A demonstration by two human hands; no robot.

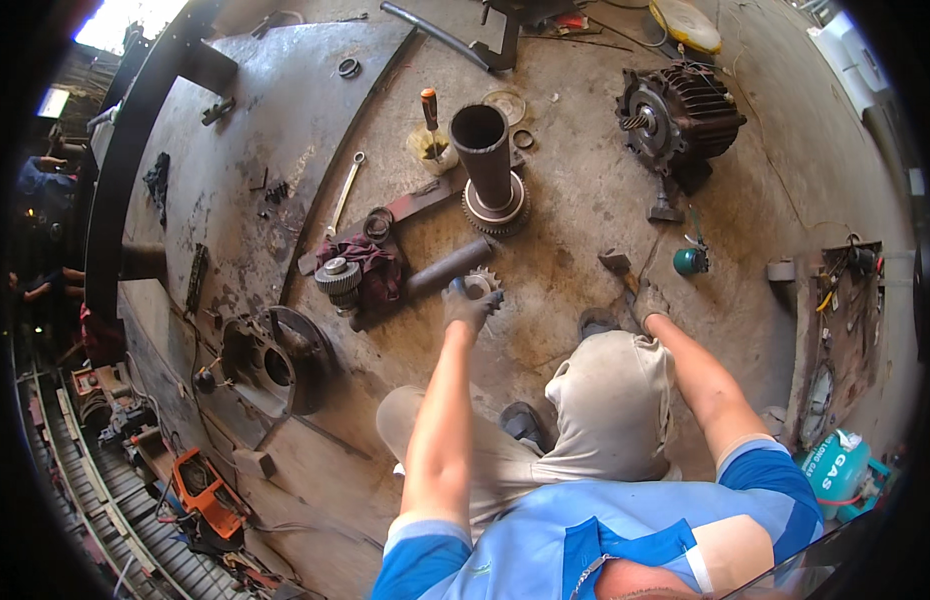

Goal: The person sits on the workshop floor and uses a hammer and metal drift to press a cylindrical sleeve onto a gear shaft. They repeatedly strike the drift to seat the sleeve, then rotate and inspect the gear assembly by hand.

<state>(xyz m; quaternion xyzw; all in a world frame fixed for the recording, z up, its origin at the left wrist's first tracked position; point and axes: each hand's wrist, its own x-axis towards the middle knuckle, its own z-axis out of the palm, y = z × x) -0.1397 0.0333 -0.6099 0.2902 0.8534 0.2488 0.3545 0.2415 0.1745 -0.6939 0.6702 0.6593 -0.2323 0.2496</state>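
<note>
My gloved left hand [471, 307] has its fingers round a small toothed gear [481, 282] on the floor. In my gloved right hand [649, 302] is the handle of a hammer [616, 263], its head low in front of my shoe. Just beyond the small gear lies a thick steel bar [451, 268]. A dark pipe [482, 150] stands upright on a larger gear with a bearing [496, 210]. To the left, a gear shaft [338, 282] sits by a dark red rag [373, 262].
A finned motor [685, 118] stands at the far right, a small green canister [690, 261] nearer. A wrench [345, 195] and a tub with an orange-handled tool [431, 150] lie ahead. At left are a round housing [275, 365] and steel frame [110, 170]; a teal gas cylinder [840, 470] is lower right.
</note>
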